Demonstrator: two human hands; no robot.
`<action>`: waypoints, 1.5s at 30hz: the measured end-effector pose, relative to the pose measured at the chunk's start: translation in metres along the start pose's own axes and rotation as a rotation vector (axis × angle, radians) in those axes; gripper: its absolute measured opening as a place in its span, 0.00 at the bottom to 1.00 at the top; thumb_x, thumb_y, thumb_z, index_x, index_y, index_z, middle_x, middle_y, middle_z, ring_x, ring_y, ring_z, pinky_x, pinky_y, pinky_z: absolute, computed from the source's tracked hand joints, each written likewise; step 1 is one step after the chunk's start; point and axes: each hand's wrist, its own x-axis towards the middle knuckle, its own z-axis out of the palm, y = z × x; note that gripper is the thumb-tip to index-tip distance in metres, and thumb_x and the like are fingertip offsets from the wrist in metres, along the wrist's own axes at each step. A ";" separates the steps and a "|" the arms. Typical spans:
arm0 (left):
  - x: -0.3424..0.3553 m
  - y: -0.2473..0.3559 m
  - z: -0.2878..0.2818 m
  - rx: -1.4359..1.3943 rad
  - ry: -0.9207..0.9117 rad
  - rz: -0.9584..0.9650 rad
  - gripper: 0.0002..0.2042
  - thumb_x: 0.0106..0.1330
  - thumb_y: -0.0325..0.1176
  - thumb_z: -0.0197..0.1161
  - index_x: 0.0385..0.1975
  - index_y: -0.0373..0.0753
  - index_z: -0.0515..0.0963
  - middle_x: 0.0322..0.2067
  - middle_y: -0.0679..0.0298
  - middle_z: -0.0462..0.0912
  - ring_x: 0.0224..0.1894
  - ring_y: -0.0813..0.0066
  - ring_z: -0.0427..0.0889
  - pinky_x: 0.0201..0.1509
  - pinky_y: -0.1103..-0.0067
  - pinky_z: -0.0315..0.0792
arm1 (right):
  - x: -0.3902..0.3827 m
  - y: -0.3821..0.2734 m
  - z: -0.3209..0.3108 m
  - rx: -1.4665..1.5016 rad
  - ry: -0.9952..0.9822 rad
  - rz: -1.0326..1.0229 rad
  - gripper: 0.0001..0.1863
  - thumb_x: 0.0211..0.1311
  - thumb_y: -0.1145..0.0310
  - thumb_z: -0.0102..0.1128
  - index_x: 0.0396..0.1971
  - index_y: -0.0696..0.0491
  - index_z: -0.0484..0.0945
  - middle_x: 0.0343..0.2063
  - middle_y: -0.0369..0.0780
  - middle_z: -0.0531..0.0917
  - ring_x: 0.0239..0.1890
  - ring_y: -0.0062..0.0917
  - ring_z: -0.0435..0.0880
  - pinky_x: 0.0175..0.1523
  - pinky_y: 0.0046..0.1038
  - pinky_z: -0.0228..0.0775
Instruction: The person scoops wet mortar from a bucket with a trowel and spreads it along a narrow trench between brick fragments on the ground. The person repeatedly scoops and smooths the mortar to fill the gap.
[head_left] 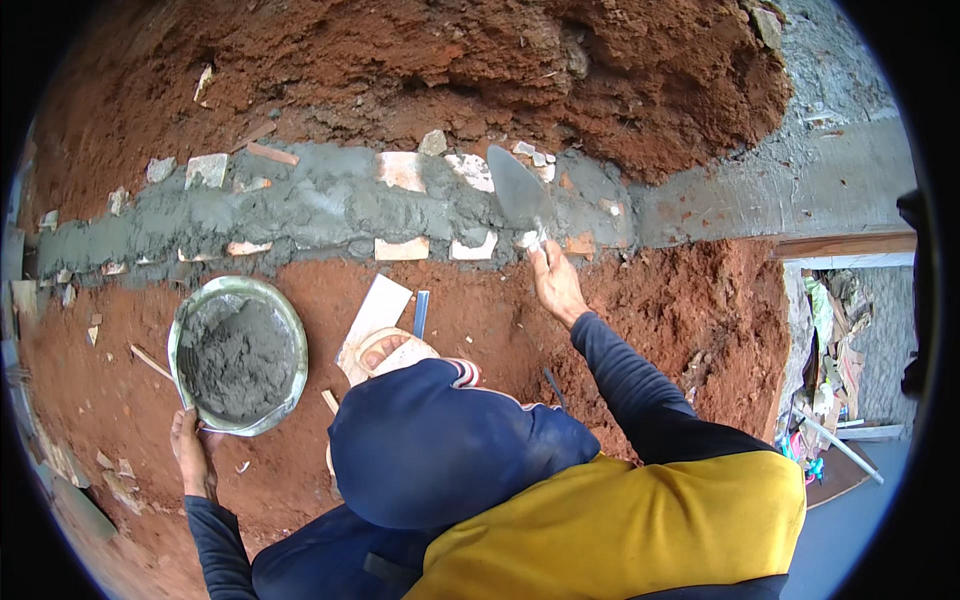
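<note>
My right hand [557,284] is closed around the handle of a trowel [519,190], its grey blade lying over the mortar-covered brick course [330,205]. Pale brick faces show through the wet grey mortar along both edges of that course. My left hand [192,452] grips the near rim of a round bucket [294,392], its fingers partly hidden at the rim. Grey mortar [240,355] fills much of the bucket, which is on the red soil.
A bank of red earth [400,70] rises behind the course. Near my sandalled foot [385,352] lie a pale board [378,308] and a blue strip [421,315]. A smooth grey concrete beam [760,195] continues at right, with debris [835,340] beside it.
</note>
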 end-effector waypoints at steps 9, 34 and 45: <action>-0.001 0.003 0.000 0.031 0.022 -0.044 0.08 0.78 0.38 0.54 0.34 0.47 0.72 0.29 0.74 0.77 0.29 0.87 0.80 0.33 0.83 0.83 | 0.004 -0.053 0.042 1.151 -0.778 0.776 0.26 0.79 0.41 0.41 0.37 0.50 0.74 0.14 0.28 0.68 0.11 0.17 0.64 0.14 0.24 0.63; -0.008 0.013 0.005 0.093 -0.120 -0.032 0.11 0.73 0.38 0.63 0.48 0.42 0.75 0.39 0.69 0.84 0.37 0.83 0.83 0.41 0.80 0.80 | 0.041 -0.265 0.024 -0.039 -0.840 -0.513 0.20 0.72 0.52 0.58 0.50 0.52 0.79 0.42 0.53 0.86 0.47 0.50 0.85 0.52 0.47 0.76; -0.032 0.016 0.059 0.012 -0.026 0.066 0.07 0.76 0.33 0.61 0.41 0.38 0.72 0.36 0.66 0.80 0.39 0.78 0.83 0.40 0.75 0.87 | 0.050 -0.365 0.082 -0.700 -1.348 -0.816 0.29 0.79 0.46 0.42 0.54 0.58 0.78 0.24 0.46 0.83 0.26 0.38 0.85 0.35 0.41 0.80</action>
